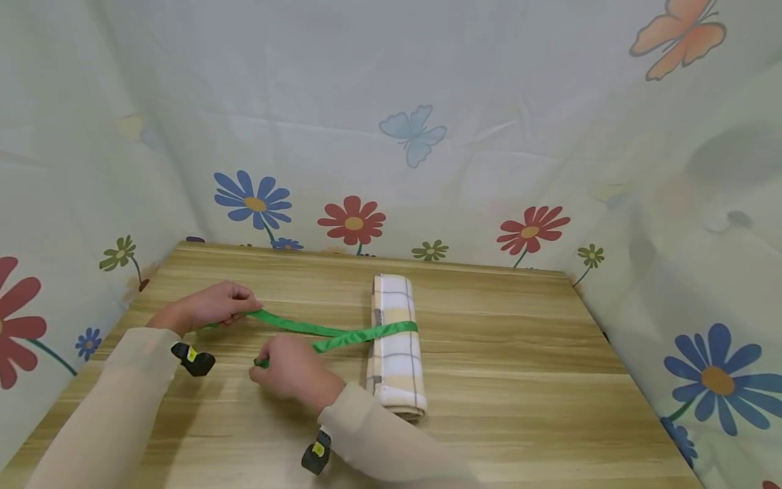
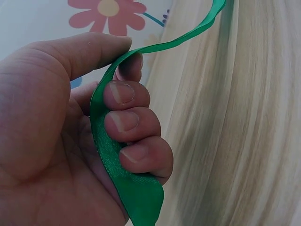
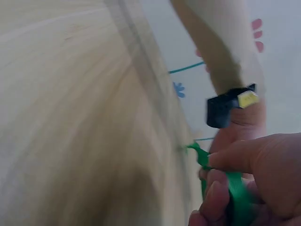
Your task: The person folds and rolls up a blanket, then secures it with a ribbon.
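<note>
A folded plaid cloth [image 1: 397, 373] in white, cream and grey lies lengthwise on the wooden table. Around its middle runs a green ribbon [image 1: 391, 330], whose two ends stretch to the left and cross beside the cloth. My left hand [image 1: 210, 305] pinches one end between thumb and forefinger; in the left wrist view the other fingers curl over the ribbon [image 2: 106, 127] along the palm. Nearer to me, my right hand [image 1: 296, 370] grips the other end, and a short green tip shows past its thumb in the right wrist view.
The wooden table [image 1: 501, 380] reaches back to a white curtain [image 1: 293, 88] printed with flowers and butterflies, which also hangs at both sides. Each wrist wears a small black camera, one on the left wrist [image 1: 194, 360] and one on the right [image 1: 316, 454].
</note>
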A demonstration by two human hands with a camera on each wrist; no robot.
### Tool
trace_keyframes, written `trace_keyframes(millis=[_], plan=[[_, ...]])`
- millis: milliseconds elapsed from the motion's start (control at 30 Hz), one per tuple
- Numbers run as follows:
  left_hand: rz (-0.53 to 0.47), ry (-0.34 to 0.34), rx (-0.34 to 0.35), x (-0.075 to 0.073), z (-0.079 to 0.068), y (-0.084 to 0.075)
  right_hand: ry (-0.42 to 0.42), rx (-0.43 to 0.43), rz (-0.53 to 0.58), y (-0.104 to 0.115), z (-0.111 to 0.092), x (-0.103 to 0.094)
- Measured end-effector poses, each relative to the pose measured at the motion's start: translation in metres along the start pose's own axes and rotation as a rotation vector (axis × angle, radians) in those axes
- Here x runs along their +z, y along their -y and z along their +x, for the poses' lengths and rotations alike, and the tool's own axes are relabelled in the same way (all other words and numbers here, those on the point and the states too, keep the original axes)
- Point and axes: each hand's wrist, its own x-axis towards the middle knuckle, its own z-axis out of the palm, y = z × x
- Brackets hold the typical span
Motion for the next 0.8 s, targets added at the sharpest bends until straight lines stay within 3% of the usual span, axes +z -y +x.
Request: trace_keyframes(millis=[133,300,600,800], plan=[[-0.001,-0.001,0.000,0.000,0.000,-0.002,0.005,-0.049,-0.141,0.002,0.002,0.015],[-0.013,-0.005,0.003,0.000,0.000,-0.002,0.041,-0.070,-0.196,0.000,0.005,0.027],[0.004,-0.024,-0.003,-0.001,0.003,0.005,0.206,-0.097,-0.167,0.003,0.006,0.031],[-0.003,-0.049,0.005,-0.003,0.003,0.006,0.229,-0.115,0.005,-0.004,-0.001,0.011]])
